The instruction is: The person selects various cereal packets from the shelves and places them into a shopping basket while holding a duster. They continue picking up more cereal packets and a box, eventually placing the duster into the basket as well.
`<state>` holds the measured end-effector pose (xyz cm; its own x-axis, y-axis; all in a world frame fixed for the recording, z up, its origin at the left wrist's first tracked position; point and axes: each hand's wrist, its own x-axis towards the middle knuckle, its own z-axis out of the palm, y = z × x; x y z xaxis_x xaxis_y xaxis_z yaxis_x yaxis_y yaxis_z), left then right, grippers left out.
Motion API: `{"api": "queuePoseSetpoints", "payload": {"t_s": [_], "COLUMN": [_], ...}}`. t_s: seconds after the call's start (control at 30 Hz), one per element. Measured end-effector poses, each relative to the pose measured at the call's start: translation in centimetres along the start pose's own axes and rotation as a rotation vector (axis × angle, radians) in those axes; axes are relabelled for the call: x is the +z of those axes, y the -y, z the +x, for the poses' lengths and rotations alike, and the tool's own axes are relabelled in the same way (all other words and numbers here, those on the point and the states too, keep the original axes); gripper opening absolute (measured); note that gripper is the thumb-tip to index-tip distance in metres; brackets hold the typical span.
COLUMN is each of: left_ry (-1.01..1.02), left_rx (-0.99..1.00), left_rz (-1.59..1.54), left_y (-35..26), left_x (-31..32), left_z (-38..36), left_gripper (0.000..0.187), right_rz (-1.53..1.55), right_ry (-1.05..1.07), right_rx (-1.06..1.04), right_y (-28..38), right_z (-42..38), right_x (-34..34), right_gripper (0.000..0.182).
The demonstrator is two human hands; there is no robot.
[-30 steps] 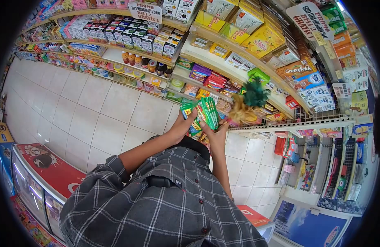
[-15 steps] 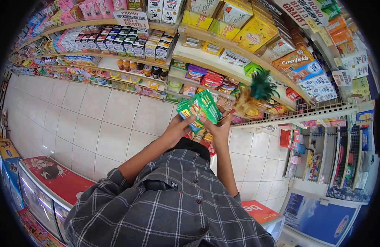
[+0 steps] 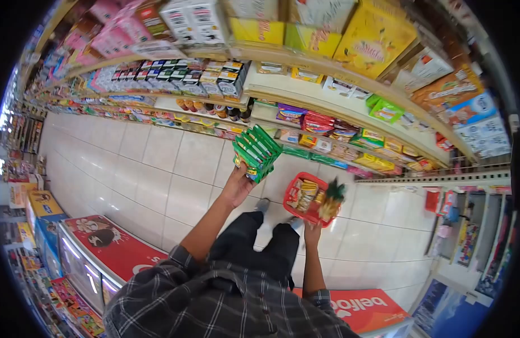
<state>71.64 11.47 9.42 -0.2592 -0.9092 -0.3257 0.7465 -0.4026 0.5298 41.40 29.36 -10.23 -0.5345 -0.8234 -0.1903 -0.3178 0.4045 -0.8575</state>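
Note:
My left hand (image 3: pixel 238 188) is closed on a fanned stack of green snack packets (image 3: pixel 256 151), held up in front of the shelf. Lower and to the right, my right hand (image 3: pixel 312 234) is closed around the handle of a feather duster (image 3: pixel 332 203) with tan and dark green feathers. The duster's head overlaps the right side of a red shopping basket (image 3: pixel 289 194) on the floor by my feet. Several yellow and brown packets (image 3: pixel 306 191) lie in the basket.
Store shelves (image 3: pixel 305 93) with drink cartons and snack packs curve along the front. Behind me on the left stands a red-topped freezer (image 3: pixel 116 242); another red-topped freezer (image 3: pixel 361 310) is at the lower right. White tiles (image 3: pixel 181 194) cover the floor.
My right hand has let go of the green packets and moved down and right with the duster, toward the basket. My left hand now holds the packets alone. The view has tilted, showing the basket.

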Motion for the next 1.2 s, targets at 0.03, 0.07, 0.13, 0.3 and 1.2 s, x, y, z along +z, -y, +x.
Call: {"api": "queuePoseSetpoints", "payload": {"t_s": [0.03,0.07,0.13,0.3,1.2], "left_ry": [-0.013,-0.053,-0.071,-0.039,-0.082], "left_rx": [-0.012,0.006,-0.010,0.006,0.697], "left_rz": [0.013,0.054,0.026,-0.132,0.563], "left_y": [0.7,1.6,3.2,8.0,1.6], "left_x": [-0.8,-1.5,-3.6,-8.5,-2.2], "left_z": [1.2,2.5,5.3,13.0,20.0], "left_gripper": [0.075,0.068,0.061,0.054,0.056], "right_rz": [-0.344,-0.359,-0.592,-0.778,-0.625], "right_ry": [0.304,0.256,0.480,0.475,0.326], "right_rx": [0.439,0.397,0.637,0.820,0.732], "right_y": [-0.4,-9.5,-8.3,-8.7,-16.3], "right_z": [-1.7,-5.0,-10.2,-12.2,-10.1], "right_x": [-1.4,0.0,-0.1,2.3,3.3], "right_gripper": [0.091,0.091,0.102,0.096,0.050]}}
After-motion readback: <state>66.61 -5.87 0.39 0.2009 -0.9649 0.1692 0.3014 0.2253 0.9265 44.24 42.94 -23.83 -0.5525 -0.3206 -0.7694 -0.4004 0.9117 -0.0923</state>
